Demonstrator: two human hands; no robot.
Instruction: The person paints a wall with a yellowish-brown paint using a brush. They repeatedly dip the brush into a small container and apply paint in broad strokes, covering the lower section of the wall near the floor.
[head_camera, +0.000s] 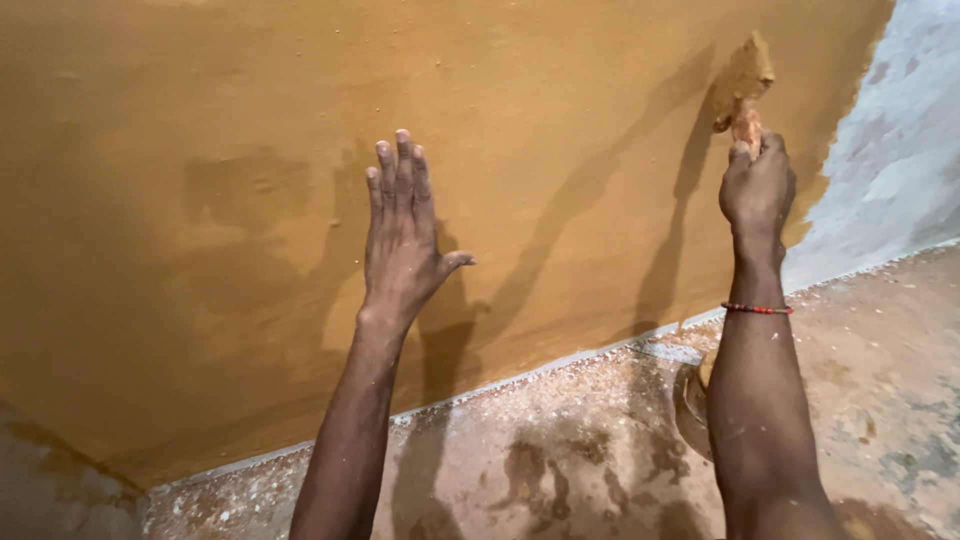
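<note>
Right hand (757, 188) grip pinches a brush (744, 85), apparently; left hand (403, 240) spread on wall (200, 200).

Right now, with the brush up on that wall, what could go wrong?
1. The left hand lies flat on the ochre-painted wall; if the coat is wet, it may leave a print.
2. The right hand holds the paint-caked brush near the unpainted grey-white wall patch; a slip could smear it or drip onto the stained floor.

We have one head-worn view, angled forward and down, close to the ochre wall (200, 200), taking in the floor (600, 450) at its base.
</note>
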